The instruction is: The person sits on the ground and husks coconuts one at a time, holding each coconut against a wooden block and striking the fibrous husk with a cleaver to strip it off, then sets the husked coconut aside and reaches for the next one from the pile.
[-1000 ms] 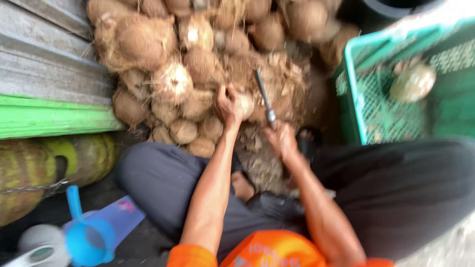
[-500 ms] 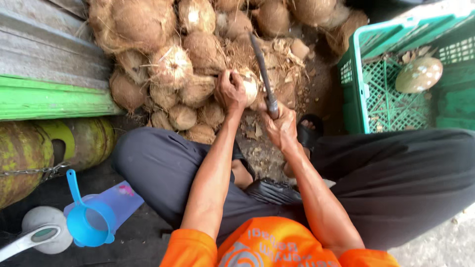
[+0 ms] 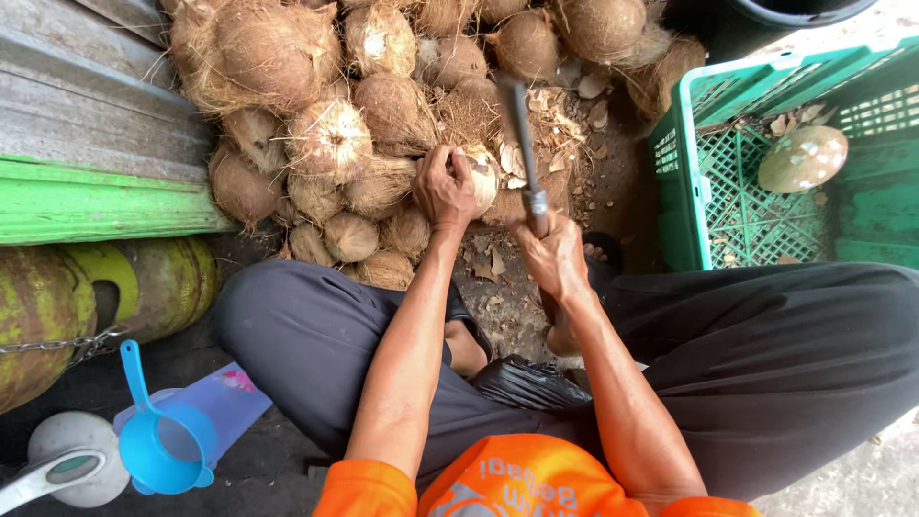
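Fibrous brown husk partly stripped: your left hand [image 3: 443, 187] clasps the coconut [image 3: 479, 175] at the foot of the coconut pile [image 3: 335, 115]. Your right hand [image 3: 552, 254], closed round the knife [image 3: 522, 144], has raised the blade (lower a second ago) beside the nut, so another cut looks likely. Pale shell shows beyond your fingers.

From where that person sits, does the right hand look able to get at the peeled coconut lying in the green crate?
Probably not right away. The right hand is gripping a knife, so it is not free. The peeled coconut lies inside the green crate, beyond its wall and the raised right knee; it looks like a stretch.
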Demonstrator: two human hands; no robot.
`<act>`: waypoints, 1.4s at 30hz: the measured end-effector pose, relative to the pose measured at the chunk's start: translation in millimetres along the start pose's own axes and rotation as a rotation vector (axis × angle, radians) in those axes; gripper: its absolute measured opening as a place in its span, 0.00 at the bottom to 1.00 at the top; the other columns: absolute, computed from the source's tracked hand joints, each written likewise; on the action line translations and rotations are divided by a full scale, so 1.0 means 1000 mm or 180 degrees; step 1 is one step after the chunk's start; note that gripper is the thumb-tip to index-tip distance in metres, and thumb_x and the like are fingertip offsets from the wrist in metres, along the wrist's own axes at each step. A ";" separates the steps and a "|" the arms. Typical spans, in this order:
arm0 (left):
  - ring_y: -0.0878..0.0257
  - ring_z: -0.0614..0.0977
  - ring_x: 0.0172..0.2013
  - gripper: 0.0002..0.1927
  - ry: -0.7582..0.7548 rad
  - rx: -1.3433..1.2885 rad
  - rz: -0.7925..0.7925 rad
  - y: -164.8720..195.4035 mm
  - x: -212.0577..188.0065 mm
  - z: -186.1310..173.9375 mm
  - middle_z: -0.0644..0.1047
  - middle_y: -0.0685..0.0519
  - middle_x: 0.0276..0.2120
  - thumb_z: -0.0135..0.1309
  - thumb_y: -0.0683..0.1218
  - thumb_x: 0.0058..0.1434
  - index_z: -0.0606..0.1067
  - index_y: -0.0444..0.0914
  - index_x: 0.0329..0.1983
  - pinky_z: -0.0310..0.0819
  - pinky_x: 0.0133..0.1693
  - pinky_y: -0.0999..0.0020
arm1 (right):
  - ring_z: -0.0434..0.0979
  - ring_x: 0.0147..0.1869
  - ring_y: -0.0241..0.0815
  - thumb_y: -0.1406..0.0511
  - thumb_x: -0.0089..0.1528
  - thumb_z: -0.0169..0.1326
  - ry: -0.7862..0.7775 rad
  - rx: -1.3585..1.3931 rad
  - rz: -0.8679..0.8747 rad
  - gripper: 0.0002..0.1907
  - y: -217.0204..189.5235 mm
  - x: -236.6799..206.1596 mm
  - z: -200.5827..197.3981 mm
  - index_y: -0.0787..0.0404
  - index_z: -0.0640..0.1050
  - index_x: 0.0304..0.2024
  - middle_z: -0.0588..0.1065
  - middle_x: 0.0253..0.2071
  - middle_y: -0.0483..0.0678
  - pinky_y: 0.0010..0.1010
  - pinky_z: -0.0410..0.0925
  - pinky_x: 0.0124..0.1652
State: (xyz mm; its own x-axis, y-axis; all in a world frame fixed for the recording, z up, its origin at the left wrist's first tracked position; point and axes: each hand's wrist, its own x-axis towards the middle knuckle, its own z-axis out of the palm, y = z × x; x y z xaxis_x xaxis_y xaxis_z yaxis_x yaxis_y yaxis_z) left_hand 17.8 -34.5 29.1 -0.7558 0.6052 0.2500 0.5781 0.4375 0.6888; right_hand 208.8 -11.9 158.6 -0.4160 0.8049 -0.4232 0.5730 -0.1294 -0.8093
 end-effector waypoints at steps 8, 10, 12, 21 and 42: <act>0.61 0.73 0.30 0.14 -0.0192 -0.0045 -0.0215 0.014 0.001 -0.005 0.76 0.56 0.28 0.47 0.55 0.71 0.72 0.45 0.31 0.64 0.36 0.65 | 0.70 0.23 0.36 0.60 0.65 0.56 -0.0293 -0.0497 -0.0148 0.13 0.018 0.010 0.016 0.59 0.79 0.29 0.72 0.20 0.42 0.35 0.67 0.28; 0.60 0.73 0.32 0.14 -0.0132 -0.0001 -0.0182 0.018 -0.003 -0.011 0.76 0.55 0.29 0.48 0.54 0.72 0.72 0.46 0.31 0.63 0.37 0.64 | 0.70 0.24 0.37 0.61 0.64 0.57 -0.0127 -0.0346 -0.0532 0.10 0.022 0.004 0.017 0.60 0.79 0.31 0.72 0.20 0.44 0.36 0.67 0.28; 0.59 0.73 0.36 0.13 -0.0023 0.0141 0.0004 0.020 -0.005 -0.015 0.75 0.54 0.32 0.49 0.53 0.73 0.73 0.45 0.34 0.62 0.38 0.64 | 0.69 0.26 0.39 0.61 0.62 0.58 0.0080 -0.0034 -0.0666 0.10 0.025 -0.001 0.020 0.62 0.79 0.34 0.71 0.20 0.48 0.38 0.67 0.27; 0.60 0.74 0.29 0.16 -0.0123 0.0173 -0.0021 0.003 0.010 -0.001 0.77 0.53 0.27 0.45 0.56 0.70 0.74 0.44 0.32 0.66 0.35 0.64 | 0.73 0.23 0.43 0.58 0.64 0.56 -0.0277 -0.0469 -0.0080 0.16 0.035 0.024 0.017 0.61 0.76 0.27 0.73 0.20 0.49 0.41 0.67 0.29; 0.57 0.81 0.45 0.13 -0.0124 -0.0087 -0.0102 0.005 0.000 -0.012 0.82 0.52 0.47 0.49 0.56 0.72 0.78 0.45 0.47 0.71 0.53 0.52 | 0.68 0.23 0.41 0.56 0.65 0.58 -0.0547 -0.0478 0.0672 0.21 0.060 0.030 0.024 0.63 0.71 0.25 0.70 0.20 0.49 0.42 0.65 0.28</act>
State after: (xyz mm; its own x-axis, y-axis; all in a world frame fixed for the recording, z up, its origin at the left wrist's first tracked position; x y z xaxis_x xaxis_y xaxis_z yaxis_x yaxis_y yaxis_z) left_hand 16.8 -40.3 41.3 -0.7610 0.6169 0.2011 0.5447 0.4391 0.7145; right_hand 213.7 -9.9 87.3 -0.3826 0.6579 -0.6487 0.7521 -0.1860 -0.6322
